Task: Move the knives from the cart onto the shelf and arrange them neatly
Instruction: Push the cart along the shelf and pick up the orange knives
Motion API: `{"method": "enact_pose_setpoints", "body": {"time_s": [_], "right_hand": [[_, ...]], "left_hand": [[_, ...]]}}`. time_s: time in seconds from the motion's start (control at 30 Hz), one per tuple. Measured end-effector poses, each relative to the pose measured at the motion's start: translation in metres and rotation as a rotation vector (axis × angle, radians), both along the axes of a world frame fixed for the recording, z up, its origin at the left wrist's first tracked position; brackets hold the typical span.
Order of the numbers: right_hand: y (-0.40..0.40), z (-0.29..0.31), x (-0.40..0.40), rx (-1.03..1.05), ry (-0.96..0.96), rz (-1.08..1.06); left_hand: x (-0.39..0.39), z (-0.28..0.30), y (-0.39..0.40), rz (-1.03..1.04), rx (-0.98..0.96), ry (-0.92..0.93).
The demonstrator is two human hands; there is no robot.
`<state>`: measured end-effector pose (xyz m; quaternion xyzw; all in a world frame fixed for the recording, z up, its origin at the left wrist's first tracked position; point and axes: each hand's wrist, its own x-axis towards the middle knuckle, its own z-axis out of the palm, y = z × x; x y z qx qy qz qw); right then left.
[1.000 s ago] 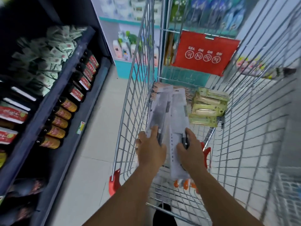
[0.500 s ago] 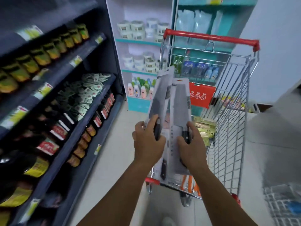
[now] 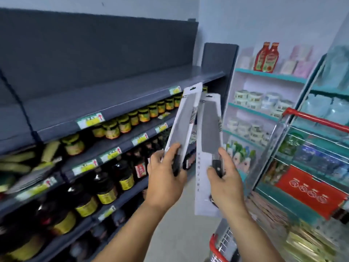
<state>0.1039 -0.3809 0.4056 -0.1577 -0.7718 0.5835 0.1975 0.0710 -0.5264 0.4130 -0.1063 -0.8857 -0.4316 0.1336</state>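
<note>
Moved since half a second back: both carded knives have risen clear of the cart point(image 3: 313, 120) and now tilt left toward the dark shelving, where before they stood upright over the basket.
Left hand: the left hand point(image 3: 166, 178) grips the left knife point(image 3: 182, 125) at the lower end of its card, thumb across the front and fingers curled behind the black handle; holding low leaves the long blade end free to lead.
Right hand: the right hand point(image 3: 224, 184) grips the right knife point(image 3: 209, 133) the same way, thumb up along the card's right edge and fingers wrapped round the handle area.
Knife positions: both are in the air, near each other, between the cart's left side and the shelving's front edges, hang-holes uppermost. Whether the two cards touch at the top cannot be told.
Likely target: the bare shelf point(image 3: 105, 103) at the top looks like the destination, since the boards below carry jars point(image 3: 124, 125) and dark bottles point(image 3: 105, 186) along their front edges.
Why one per hand: separate grips should let each card be laid down and squared on its own.
Risk: the slick, top-heavy cards could pivot in a low grip.
</note>
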Motion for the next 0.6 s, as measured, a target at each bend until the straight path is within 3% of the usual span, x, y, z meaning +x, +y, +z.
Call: {"method": "enact_pose_setpoints", "body": {"time_s": [0.6], "right_hand": [[-0.303, 0.056, 0.001, 0.033, 0.133, 0.785]], "left_hand": [[0.104, 0.054, -0.282, 0.698, 0.064, 0.038]]}}
